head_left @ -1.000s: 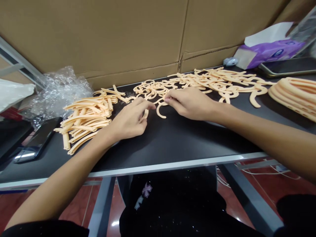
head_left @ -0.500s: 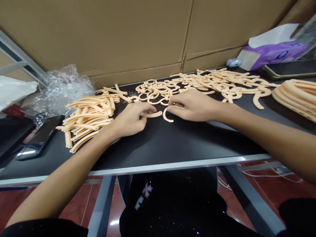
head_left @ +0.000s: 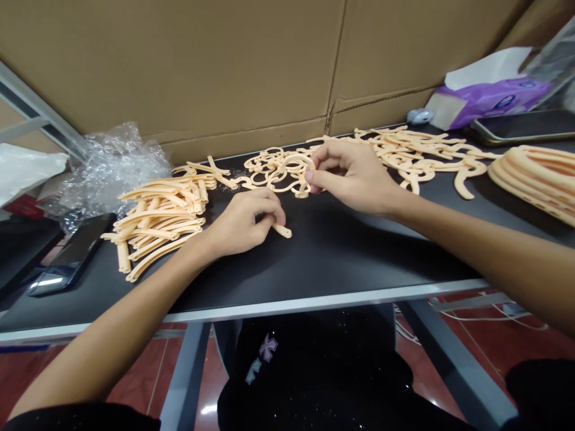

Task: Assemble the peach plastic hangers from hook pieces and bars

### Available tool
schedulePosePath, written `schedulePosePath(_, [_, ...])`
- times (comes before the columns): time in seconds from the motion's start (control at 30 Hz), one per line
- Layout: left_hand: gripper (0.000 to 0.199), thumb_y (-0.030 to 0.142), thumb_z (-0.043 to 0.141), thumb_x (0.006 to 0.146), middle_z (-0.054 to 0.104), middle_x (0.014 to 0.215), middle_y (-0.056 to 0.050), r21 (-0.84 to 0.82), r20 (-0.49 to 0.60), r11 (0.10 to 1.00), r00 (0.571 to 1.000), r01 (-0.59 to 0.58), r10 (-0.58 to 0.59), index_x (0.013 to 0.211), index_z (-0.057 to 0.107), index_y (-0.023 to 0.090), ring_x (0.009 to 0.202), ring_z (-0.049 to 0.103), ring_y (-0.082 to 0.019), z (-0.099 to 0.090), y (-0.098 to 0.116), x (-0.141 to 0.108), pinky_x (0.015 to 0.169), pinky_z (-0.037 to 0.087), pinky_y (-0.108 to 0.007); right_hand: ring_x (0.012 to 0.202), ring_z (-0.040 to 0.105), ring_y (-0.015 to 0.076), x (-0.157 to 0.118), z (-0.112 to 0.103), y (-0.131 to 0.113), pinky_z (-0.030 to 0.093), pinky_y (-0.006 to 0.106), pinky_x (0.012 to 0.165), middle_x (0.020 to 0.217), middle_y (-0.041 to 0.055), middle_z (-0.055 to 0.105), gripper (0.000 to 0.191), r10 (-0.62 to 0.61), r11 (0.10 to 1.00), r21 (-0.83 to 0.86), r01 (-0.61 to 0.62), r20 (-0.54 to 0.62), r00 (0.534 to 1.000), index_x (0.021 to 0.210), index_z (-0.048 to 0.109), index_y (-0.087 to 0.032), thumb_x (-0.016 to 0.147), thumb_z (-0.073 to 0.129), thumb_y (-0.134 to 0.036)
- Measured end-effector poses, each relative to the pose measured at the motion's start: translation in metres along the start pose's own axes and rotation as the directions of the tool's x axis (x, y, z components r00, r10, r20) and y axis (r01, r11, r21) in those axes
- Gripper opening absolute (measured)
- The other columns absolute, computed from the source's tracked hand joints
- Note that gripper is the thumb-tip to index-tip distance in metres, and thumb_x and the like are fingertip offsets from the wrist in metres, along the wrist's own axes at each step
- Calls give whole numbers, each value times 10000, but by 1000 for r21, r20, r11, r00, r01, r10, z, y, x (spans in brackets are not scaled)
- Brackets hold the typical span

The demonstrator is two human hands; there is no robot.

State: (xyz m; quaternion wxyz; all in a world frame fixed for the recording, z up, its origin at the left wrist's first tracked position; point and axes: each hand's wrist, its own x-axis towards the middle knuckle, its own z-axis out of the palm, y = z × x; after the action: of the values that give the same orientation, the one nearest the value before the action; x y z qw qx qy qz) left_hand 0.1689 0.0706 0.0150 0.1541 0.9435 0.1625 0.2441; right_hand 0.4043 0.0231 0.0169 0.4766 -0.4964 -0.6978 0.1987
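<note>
My left hand (head_left: 247, 221) is closed on a short peach-coloured strip (head_left: 283, 230), whose holed end sticks out past the fingertips just above the black tabletop. Farther right, my right hand (head_left: 353, 176) pinches a curved peach piece (head_left: 298, 160) between thumb and fingers, raised over a heap of thin curved pieces (head_left: 265, 160). Beside my left wrist lies a pile of straighter peach strips (head_left: 157, 218). Behind my right hand spreads a heap of larger hook-shaped pieces (head_left: 422, 152).
Crumpled clear plastic (head_left: 117, 164) and a dark phone (head_left: 72, 257) are on the left. At the right are stacked peach frames (head_left: 534, 185), another phone (head_left: 521, 127) and a purple tissue pack (head_left: 489, 102). Cardboard (head_left: 247, 66) stands behind the black table (head_left: 314, 257).
My left hand has moved slightly down and nearer with its strip. My right hand has lifted its curved piece up and back, away from the left hand's strip.
</note>
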Motion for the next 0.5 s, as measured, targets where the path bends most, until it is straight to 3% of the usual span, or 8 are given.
schedulePosePath(0.2, [274,38,511,739,724,933,-19,-41,37,998,998,48,-46,657,721,193,910,695,-164,-3,1,0,875,543,-304,780,720,198,0,8,-1,582,345,700,792,51,692,193,15,952,301,-53,128,992,802,585,-203,850,723,-330])
schedulePosePath(0.37, [279,41,509,716,737,998,-19,-86,103,994,993,66,-57,634,726,197,954,708,-168,-5,1,-1,886,551,-296,752,696,180,-2,10,-4,583,337,691,772,41,676,182,-6,942,335,-38,130,991,808,611,-192,832,736,-321])
schedulePosePath(0.5, [243,79,540,777,719,969,-31,-64,100,998,995,26,-19,738,749,196,895,690,-165,-7,2,-1,850,541,-303,739,677,179,-1,9,-4,575,341,679,766,41,674,128,2,946,322,-37,108,994,804,606,-193,828,710,-263])
